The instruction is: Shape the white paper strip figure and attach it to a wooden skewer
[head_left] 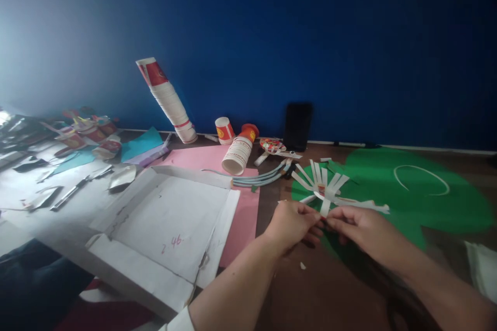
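Left hand (295,223): thumb and fingertips closed in a pinch on the near end of one strip of the fan of paper strips (328,195). Right hand (361,225): pinching the same end, just beside the left fingertips.

Step in hand, as judged: shaping one strip's tip, perhaps by folding or rolling; fingers hide the detail. Next move, as judged: calls for a light, steady two-handed pinch, thin paper creasing easily.

Fan of paper strips: white, narrow, splayed outward, red-and-orange patch near its middle; located just beyond the fingertips, at the green paper's (458,212) left side.

Outward: curled white strip (440,177) on the green paper; phone (298,126) against the blue wall (349,36).
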Motion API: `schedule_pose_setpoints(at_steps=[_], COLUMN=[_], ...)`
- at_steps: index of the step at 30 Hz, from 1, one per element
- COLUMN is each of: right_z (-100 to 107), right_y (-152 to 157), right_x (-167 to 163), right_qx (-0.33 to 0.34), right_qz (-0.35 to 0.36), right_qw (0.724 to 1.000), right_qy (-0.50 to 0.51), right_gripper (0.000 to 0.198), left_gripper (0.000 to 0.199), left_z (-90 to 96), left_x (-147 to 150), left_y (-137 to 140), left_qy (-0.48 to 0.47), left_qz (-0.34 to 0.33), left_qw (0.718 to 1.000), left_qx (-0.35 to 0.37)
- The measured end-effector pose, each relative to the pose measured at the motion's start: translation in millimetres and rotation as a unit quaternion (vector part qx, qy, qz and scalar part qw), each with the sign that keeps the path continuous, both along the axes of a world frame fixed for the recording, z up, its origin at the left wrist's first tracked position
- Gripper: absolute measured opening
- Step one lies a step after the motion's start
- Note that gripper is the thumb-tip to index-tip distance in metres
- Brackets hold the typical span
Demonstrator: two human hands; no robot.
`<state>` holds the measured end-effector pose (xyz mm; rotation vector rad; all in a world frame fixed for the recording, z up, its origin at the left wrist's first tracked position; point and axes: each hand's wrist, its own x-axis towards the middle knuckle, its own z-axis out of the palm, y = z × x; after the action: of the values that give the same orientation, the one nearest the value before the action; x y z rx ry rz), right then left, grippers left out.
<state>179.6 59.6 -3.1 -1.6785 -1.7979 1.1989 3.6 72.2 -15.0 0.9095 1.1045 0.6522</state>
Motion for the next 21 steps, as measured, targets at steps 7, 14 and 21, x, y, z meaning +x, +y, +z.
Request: schedule_pose_setpoints(at_steps=[7,14,21], right_z=[-1,7,5], right_y=[-2,-6,-7], right_x=[1,-7,-11], right_qx=[-0.031,-0.053,-0.023], right_qz=[-0.005,-0.033,-0.016], right_qw=[0.999,0.997,0.996], right_qy=[0.022,0.048,0.088], right_gripper=[0.029,0.032,0.031], left_gripper=[0.011,0.013,0.018], left_z=[0.1,2.1,7.5], left_x=[2,1,2], left_y=[0,0,-2], left_qy=[0.03,0.067,0.099], left_qz=[0.015,0.009,0.018], left_qw=[0.999,0.998,0.995], left_qx=[0.0,0.004,-0.005])
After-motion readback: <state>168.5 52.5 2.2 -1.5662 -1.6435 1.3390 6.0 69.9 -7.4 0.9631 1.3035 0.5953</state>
